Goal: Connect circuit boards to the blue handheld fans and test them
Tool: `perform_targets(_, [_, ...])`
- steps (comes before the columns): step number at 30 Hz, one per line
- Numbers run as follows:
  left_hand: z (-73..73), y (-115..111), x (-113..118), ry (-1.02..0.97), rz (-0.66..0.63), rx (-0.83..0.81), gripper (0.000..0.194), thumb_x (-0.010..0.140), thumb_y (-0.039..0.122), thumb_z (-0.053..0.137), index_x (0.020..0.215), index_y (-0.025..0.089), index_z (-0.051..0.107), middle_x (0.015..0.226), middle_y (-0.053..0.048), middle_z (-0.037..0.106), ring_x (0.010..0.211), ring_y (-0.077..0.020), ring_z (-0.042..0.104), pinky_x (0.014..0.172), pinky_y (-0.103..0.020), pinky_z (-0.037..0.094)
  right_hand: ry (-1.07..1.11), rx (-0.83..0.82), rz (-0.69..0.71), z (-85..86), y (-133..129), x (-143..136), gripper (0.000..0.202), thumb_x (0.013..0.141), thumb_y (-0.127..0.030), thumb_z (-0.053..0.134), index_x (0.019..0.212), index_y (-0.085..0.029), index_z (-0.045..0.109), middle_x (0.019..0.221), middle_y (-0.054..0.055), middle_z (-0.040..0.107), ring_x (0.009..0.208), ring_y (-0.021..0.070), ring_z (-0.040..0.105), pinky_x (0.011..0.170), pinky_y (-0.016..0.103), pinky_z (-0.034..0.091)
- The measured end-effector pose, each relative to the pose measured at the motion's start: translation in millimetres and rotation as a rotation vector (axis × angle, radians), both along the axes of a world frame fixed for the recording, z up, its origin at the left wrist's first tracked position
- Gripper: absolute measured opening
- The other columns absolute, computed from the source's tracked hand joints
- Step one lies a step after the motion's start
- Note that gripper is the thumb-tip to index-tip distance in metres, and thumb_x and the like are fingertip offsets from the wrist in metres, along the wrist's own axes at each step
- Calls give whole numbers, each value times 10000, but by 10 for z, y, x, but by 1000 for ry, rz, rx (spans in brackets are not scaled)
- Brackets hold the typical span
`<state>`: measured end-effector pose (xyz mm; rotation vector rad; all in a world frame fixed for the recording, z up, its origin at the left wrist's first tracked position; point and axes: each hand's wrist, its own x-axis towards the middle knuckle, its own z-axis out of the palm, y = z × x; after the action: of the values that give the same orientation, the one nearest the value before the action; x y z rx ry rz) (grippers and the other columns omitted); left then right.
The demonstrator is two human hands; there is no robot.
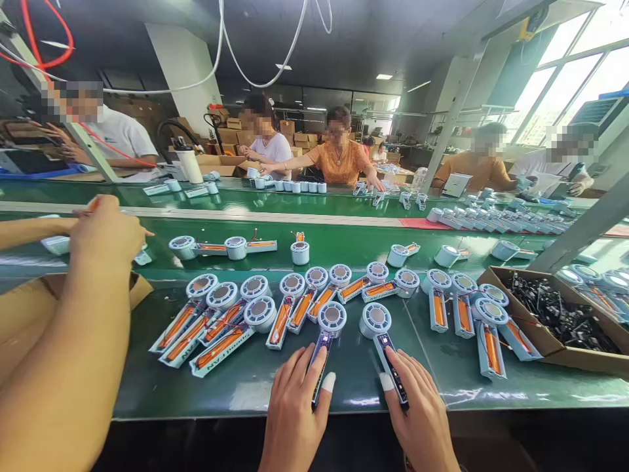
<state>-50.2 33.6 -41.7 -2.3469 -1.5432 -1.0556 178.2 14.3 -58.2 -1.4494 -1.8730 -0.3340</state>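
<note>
The left hand [295, 393] has a narrow grip on the handle of one small fan [332, 318], and the right hand [417, 396] likewise holds a second fan [376, 320]; both lie near the front of the counter [196, 400]. Index fingers rest over the dark circuit boards [385, 342], so pressing too hard might shift or scratch them. A leftward sweep could knock the neighbouring fan [291, 284]; a slipping handle could send either off the edge.

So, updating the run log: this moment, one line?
left hand: holding fan; right hand: holding second fan; carton: right, black parts inside
</note>
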Motion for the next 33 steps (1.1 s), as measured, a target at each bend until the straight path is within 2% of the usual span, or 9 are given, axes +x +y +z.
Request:
perform_targets(11, [-44,76,10,44,-9,71,353,1043,261,373,1359,188,513,1165,-85,761,1094,-267,705,935,-437,525,44,-29,-28,-19,5,-21,370,1017,-272,450,1375,-222,529,1223,107,710,1147,305,668,894,490,586])
perform_targets(26, [19,68,38,24,7,79,324,1030,223,376,1298,181,554,1118,-80,767,1063,-259,712,921,-427,530,43,15,-22,-21,15,-23,370,1013,-265,458,1372,-218,531,1198,101,723,1120,298,681,874,461,576])
perform_targets(33, [2,58,29,26,19,85,324,1012,204,394,1284,187,568,1119,-74,770,1063,-266,717,907,-432,546,0,6,-39,-16,9,-30,359,1036,-313,426,1364,-217,534,1190,102,730,1106,303,688,823,448,596])
